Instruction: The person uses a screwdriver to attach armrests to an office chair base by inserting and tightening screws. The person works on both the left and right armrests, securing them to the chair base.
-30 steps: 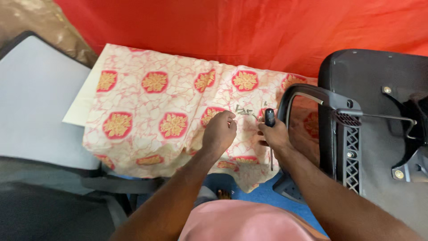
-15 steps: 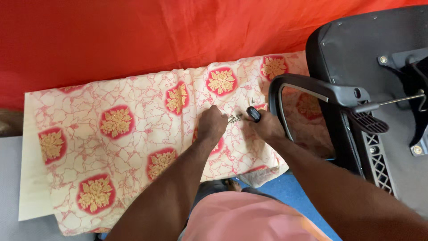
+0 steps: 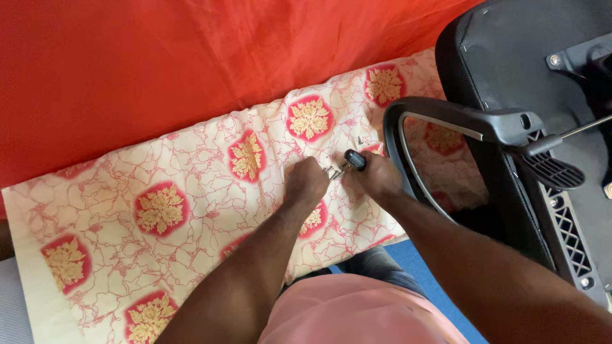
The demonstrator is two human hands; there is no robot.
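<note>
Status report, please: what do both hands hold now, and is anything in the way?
Left hand pinching small metal screws on patterned cloth. Right hand gripping black-handled tool. Overturned black chair, its armrest loop close beside right hand.

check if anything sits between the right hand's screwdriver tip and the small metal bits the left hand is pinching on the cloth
Nothing visible stands between them. The right hand holds the black-handled screwdriver with its tip right at the small metal pieces beside the left hand. The chair armrest curves behind the right hand, not between.
</note>
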